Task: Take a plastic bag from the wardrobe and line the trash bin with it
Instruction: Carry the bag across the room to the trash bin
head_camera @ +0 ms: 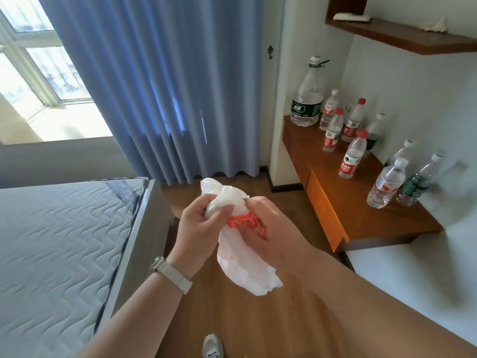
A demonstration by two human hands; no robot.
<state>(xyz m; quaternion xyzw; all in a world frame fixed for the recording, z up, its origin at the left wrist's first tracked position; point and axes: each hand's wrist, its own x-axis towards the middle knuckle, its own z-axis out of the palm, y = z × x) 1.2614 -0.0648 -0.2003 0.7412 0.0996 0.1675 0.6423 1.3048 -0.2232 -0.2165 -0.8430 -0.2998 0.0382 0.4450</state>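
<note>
Wooden flooring is being stood on between a bed and a wall-mounted table; at chest height a crumpled white plastic bag, printed in red, is being held between both hands, well above the floor. The bag's upper bunch is being pinched shut in the left hand, while its middle is being clutched in the closed grip of the right hand; the loose tail is hanging below. Outward, a bare mattress is lying to the left, blue curtains are hanging behind, and water bottles are standing on the table. No trash bin is being shown; thin film may be torn if tugged apart hard.
</note>
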